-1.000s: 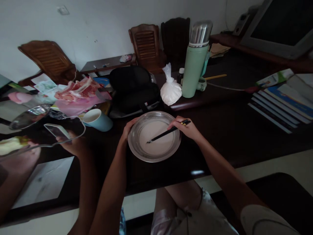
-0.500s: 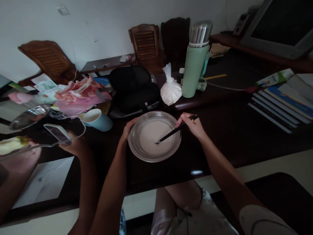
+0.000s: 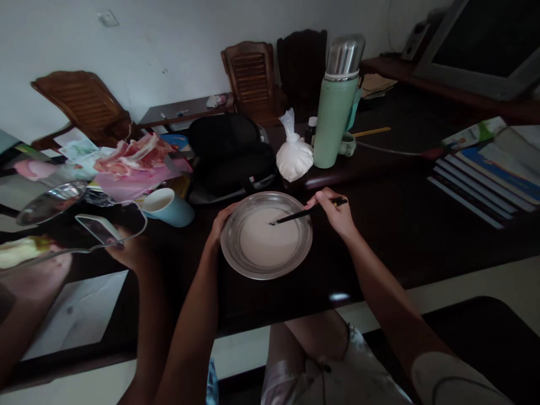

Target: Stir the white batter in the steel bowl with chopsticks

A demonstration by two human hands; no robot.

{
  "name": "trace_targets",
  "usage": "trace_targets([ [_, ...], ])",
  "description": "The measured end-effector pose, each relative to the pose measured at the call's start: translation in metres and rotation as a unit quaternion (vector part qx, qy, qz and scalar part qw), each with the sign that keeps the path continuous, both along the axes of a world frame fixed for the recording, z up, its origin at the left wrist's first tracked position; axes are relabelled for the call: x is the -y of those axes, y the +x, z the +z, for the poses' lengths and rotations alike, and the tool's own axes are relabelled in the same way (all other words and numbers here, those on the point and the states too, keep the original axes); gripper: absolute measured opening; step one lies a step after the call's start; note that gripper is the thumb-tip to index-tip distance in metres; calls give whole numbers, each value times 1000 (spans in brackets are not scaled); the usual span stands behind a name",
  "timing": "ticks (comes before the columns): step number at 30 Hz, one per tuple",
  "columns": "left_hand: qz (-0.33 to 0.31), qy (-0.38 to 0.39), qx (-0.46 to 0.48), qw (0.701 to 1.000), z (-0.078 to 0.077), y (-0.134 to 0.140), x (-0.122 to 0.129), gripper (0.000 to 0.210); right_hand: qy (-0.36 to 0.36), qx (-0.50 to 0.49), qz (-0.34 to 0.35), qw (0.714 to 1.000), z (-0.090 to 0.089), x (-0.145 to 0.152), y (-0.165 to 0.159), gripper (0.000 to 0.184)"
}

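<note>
Black chopsticks (image 3: 295,215) are now swinging toward the far side of the metal bowl (image 3: 270,273), right hand (image 3: 336,215) pinching them, while the left hand (image 3: 223,220) is just gripping its left edge on the dark table (image 3: 379,236).

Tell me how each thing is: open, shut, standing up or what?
Metal bowl: upright, pale liquid inside.
Chopsticks: slanted, tips at the liquid.
Left hand: against the bowl's side.
Right hand: closed around the chopsticks.
Plastic bag: closed at its neck, bulging.
Green thermos: standing, lid on.
Blue cup: open-topped.
Black case: lying open.
Books: stacked.
Screen: dark.
</note>
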State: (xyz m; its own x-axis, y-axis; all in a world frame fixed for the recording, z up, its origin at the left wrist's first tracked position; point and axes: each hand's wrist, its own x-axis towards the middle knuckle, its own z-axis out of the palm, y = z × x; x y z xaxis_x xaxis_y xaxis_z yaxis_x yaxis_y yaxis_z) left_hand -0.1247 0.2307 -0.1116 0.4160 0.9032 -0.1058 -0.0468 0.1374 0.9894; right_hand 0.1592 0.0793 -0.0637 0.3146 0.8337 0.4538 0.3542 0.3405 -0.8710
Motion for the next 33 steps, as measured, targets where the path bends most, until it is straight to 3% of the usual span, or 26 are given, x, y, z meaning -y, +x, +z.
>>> trace_targets([
  [4,-19,1,5,1000,-1,-1,-1,49,-54,-73,80,993,3,2,-4,48],
  [9,-3,2,3,1000,0,0,1,45,-57,3,169,984,0,0,-16,42],
  [15,-12,-6,14,1000,-1,-1,0,46,-12,81,95,992,-2,-3,-12,32],
  [20,-20,-7,14,1000,-2,-1,-2,48,-3,16,11,1000,0,0,-1,41],
  [25,-6,-6,18,1000,1,0,1,45,-61,-73,101,990,2,3,-8,47],
  [29,5,-9,10,1000,0,1,1,43,-52,0,158,986,-1,2,-18,41],
  [33,-5,10,3,1000,-2,-1,0,44,-25,76,120,990,-2,-1,-17,32],
])
